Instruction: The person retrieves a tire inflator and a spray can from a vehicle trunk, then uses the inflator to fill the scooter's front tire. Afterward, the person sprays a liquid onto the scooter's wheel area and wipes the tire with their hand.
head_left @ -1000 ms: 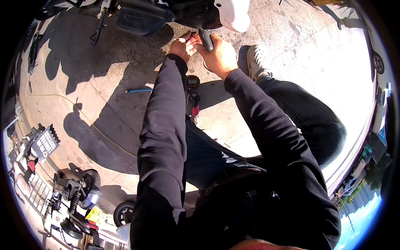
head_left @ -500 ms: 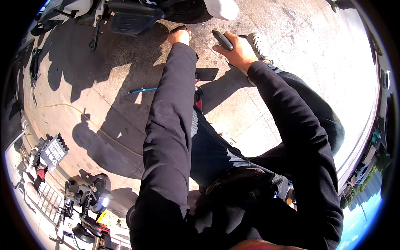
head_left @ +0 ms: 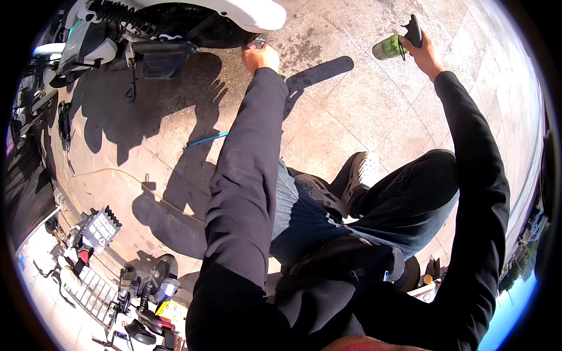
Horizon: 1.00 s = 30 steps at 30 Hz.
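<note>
My left hand (head_left: 261, 58) is closed beside the lower rear of a dark tyre (head_left: 225, 34), below the white rear bodywork (head_left: 252, 13) of a scooter. A small metallic bit shows at its fingers, too small to name. Out to the far right, my right hand (head_left: 430, 57) is wrapped around the black handle (head_left: 414, 32) of a tool with a mottled green cylindrical body (head_left: 388, 48). That tool is held well apart from the scooter, and its exact kind is unclear.
A blue rod (head_left: 206, 140) lies on the paving left of my left forearm. Further left runs a thin yellowish hose (head_left: 117, 171). A second two-wheeler (head_left: 155, 281) stands at the lower left. My shoes (head_left: 364, 172) are on the ground between the arms.
My right hand has swung outward to the right, bringing the tool's green body into view. My left hand stays by the tyre. The view has shifted, and my right leg has drawn in.
</note>
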Each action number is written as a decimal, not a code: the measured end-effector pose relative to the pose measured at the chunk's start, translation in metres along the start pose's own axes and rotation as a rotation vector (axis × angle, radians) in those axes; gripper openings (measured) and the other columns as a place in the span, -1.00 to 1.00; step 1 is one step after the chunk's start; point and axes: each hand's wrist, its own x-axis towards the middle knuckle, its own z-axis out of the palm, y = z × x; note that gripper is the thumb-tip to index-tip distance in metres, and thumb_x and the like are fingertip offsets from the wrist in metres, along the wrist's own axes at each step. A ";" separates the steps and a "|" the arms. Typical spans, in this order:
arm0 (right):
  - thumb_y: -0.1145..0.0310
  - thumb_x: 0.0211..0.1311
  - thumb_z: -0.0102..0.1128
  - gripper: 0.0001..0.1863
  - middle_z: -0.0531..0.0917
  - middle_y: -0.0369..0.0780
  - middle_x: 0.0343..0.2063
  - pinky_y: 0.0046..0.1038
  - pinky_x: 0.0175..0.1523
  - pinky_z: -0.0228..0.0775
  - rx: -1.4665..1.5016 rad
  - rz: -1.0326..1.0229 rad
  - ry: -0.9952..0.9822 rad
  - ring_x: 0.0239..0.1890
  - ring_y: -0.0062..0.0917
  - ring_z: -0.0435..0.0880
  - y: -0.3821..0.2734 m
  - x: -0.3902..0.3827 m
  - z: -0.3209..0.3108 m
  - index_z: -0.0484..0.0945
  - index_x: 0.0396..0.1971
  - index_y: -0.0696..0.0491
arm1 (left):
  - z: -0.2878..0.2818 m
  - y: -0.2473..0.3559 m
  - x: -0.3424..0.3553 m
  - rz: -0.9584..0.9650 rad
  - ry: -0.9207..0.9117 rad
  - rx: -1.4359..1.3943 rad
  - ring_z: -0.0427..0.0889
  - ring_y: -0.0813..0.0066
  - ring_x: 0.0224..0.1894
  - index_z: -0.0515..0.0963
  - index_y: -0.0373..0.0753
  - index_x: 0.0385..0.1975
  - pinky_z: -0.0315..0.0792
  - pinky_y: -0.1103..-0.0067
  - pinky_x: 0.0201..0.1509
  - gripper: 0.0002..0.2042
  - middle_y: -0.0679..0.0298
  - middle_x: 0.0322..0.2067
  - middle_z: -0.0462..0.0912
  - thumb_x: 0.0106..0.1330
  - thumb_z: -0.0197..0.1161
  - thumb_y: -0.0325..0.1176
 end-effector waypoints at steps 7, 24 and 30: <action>0.15 0.31 0.31 -0.59 0.67 -0.15 -0.20 -0.38 -0.04 0.47 0.329 -0.006 0.076 -0.14 -0.39 0.65 0.108 0.042 0.086 0.56 0.00 0.12 | -0.081 -0.034 -0.014 0.352 -0.109 -0.025 0.65 0.28 0.07 0.42 -0.47 0.10 0.50 0.49 0.17 -0.56 -0.06 0.04 0.62 0.23 0.35 -0.55; 0.02 0.37 0.17 -0.28 0.27 -0.07 0.42 -0.18 0.49 0.08 -0.317 0.674 0.503 0.44 -0.18 0.27 0.329 0.062 0.121 0.17 0.46 -0.13 | -0.062 0.048 -0.031 0.366 -0.054 0.168 0.57 0.29 0.10 0.35 -0.47 0.17 0.43 0.46 0.23 -0.48 0.05 0.10 0.54 0.23 0.40 -0.61; -0.09 0.37 0.07 -0.14 -0.02 -0.05 0.51 -0.02 0.52 -0.09 -0.398 0.863 0.285 0.52 -0.09 0.03 0.356 0.059 0.135 -0.08 0.53 -0.14 | -0.020 0.043 -0.030 0.212 -0.050 0.292 0.57 0.31 0.10 0.50 -0.44 0.14 0.38 0.44 0.26 -0.55 0.12 0.11 0.61 0.26 0.42 -0.49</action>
